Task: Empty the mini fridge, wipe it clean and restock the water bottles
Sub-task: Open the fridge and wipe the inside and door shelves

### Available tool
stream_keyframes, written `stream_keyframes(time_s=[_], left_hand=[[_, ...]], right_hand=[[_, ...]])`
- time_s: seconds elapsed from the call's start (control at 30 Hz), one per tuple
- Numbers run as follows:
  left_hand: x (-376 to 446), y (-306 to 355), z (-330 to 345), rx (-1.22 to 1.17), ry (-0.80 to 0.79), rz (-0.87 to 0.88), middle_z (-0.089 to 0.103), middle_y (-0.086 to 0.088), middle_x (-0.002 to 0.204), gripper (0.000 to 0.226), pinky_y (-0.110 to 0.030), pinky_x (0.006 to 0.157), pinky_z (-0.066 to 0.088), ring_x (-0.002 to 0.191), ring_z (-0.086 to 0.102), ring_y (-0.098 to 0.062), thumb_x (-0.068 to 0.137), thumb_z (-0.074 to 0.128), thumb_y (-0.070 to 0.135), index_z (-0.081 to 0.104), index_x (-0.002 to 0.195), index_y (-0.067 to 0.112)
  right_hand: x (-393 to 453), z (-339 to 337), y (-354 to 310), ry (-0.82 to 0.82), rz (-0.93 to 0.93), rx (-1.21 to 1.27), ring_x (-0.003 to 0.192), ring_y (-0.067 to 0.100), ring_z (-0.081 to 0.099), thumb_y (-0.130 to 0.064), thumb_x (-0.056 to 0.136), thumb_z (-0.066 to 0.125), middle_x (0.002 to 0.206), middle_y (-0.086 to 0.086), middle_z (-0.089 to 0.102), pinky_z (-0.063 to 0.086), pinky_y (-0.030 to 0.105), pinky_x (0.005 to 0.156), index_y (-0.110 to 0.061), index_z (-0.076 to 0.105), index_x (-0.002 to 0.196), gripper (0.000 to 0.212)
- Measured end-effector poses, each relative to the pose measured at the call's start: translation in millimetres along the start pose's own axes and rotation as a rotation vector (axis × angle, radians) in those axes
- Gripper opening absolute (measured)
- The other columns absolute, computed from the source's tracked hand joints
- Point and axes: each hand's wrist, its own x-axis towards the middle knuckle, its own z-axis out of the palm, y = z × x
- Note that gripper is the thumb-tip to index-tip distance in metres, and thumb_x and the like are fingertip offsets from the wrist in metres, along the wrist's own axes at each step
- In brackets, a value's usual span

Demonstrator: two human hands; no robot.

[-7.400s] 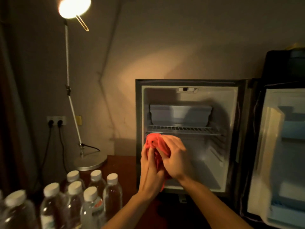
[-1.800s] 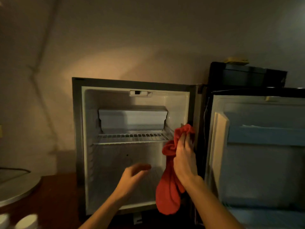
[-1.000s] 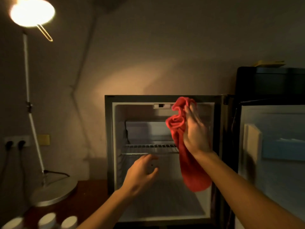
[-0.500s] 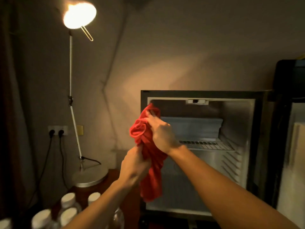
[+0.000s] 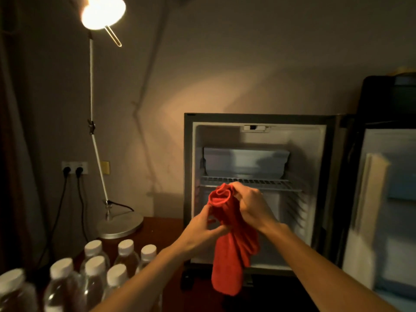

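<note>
- Dim room, lamp (image 5: 102,12) lit at 11 o'clock, mini fridge (image 5: 258,192) wide open, water bottles (image 5: 94,264) at 8 o'clock.
- Both arms reach forward; right hand (image 5: 249,204) fingers curled round the red cloth (image 5: 231,244) top.
- Left hand (image 5: 202,230) pinches it just below; the rest dangles.

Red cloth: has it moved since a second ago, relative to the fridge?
Yes. The red cloth has dropped from the top of the mini fridge opening to below the wire shelf, toward its left side.
</note>
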Motion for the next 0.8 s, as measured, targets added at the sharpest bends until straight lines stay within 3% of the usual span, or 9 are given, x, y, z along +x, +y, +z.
stream_keyframes(time_s=[0.07, 0.13, 0.2, 0.27, 0.4, 0.53, 0.67, 0.73, 0.8], left_hand=[[1, 11, 18, -0.137, -0.044, 0.0, 0.069, 0.01, 0.111, 0.066, -0.029, 0.091, 0.054, 0.105, 0.066, -0.007, 0.06, 0.082, 0.044, 0.057, 0.118, 0.025], [6, 23, 37, -0.229, 0.036, 0.047, 0.074, 0.014, 0.093, 0.049, -0.026, 0.081, 0.054, 0.091, 0.067, -0.003, 0.057, 0.082, 0.026, 0.064, 0.103, 0.024], [7, 41, 53, -0.324, 0.133, 0.075, 0.073, 0.018, 0.077, 0.039, -0.02, 0.073, 0.052, 0.076, 0.065, 0.005, 0.055, 0.072, 0.007, 0.065, 0.09, 0.023], [7, 54, 68, -0.418, 0.161, 0.097, 0.073, 0.015, 0.074, 0.038, -0.017, 0.069, 0.051, 0.073, 0.065, 0.005, 0.054, 0.063, 0.0, 0.066, 0.087, 0.019], [5, 73, 103, -0.59, 0.136, 0.068, 0.074, 0.006, 0.073, 0.034, -0.018, 0.067, 0.053, 0.073, 0.067, -0.006, 0.057, 0.053, 0.0, 0.067, 0.084, 0.014], [8, 91, 132, -0.719, 0.037, 0.003, 0.064, -0.001, 0.068, 0.035, -0.02, 0.058, 0.046, 0.068, 0.056, -0.016, 0.048, 0.05, 0.005, 0.06, 0.082, 0.008], [23, 92, 138, -0.724, -0.072, 0.051, 0.073, 0.009, 0.082, 0.048, -0.021, 0.066, 0.05, 0.075, 0.066, -0.003, 0.05, 0.054, 0.015, 0.063, 0.096, 0.014], [28, 92, 137, -0.698, -0.073, 0.097, 0.073, 0.005, 0.093, 0.045, -0.02, 0.069, 0.051, 0.082, 0.069, -0.006, 0.059, 0.052, 0.022, 0.064, 0.102, 0.016], [30, 91, 137, -0.694, -0.048, 0.113, 0.073, -0.001, 0.098, 0.043, -0.024, 0.071, 0.049, 0.084, 0.069, -0.011, 0.064, 0.052, 0.026, 0.065, 0.103, 0.013]], right_hand=[[-9, -13, -5, 0.02, -0.011, 0.047, 0.098, 0.02, 0.066, -0.035, 0.087, 0.039, 0.102, -0.001, 0.072, 0.051, 0.039, 0.081, -0.03, 0.062, 0.108, 0.032], [-19, -26, -13, 0.017, -0.049, 0.103, 0.1, 0.014, 0.063, -0.025, 0.087, 0.045, 0.107, -0.002, 0.071, 0.047, 0.027, 0.089, -0.022, 0.067, 0.109, 0.032], [-32, -39, -15, 0.022, -0.116, 0.109, 0.107, 0.007, 0.057, -0.02, 0.087, 0.051, 0.113, -0.009, 0.064, 0.038, 0.014, 0.097, -0.017, 0.068, 0.114, 0.033], [-48, -50, -4, 0.043, -0.147, 0.062, 0.119, 0.006, 0.049, -0.028, 0.088, 0.054, 0.124, -0.011, 0.057, 0.03, 0.016, 0.106, -0.018, 0.065, 0.122, 0.036], [-84, -65, 14, 0.059, -0.01, 0.09, 0.129, 0.009, 0.045, -0.06, 0.085, 0.055, 0.138, -0.007, 0.051, 0.03, 0.026, 0.112, -0.028, 0.052, 0.135, 0.06], [-103, -95, 15, 0.225, 0.021, 0.185, 0.115, 0.006, 0.058, -0.031, 0.089, 0.062, 0.12, -0.009, 0.064, 0.044, 0.033, 0.102, -0.028, 0.059, 0.124, 0.035], [-113, -134, 14, 0.428, 0.012, -0.046, 0.114, 0.013, 0.057, -0.015, 0.09, 0.061, 0.119, -0.009, 0.063, 0.042, 0.027, 0.103, -0.019, 0.065, 0.12, 0.03], [-114, -156, 11, 0.511, -0.034, -0.202, 0.115, 0.019, 0.055, -0.009, 0.089, 0.06, 0.119, 0.0, 0.063, 0.036, 0.021, 0.104, -0.01, 0.064, 0.121, 0.033], [-110, -178, 5, 0.591, -0.072, -0.318, 0.117, 0.026, 0.055, -0.005, 0.087, 0.059, 0.119, 0.011, 0.063, 0.035, 0.023, 0.106, -0.002, 0.063, 0.121, 0.035]])
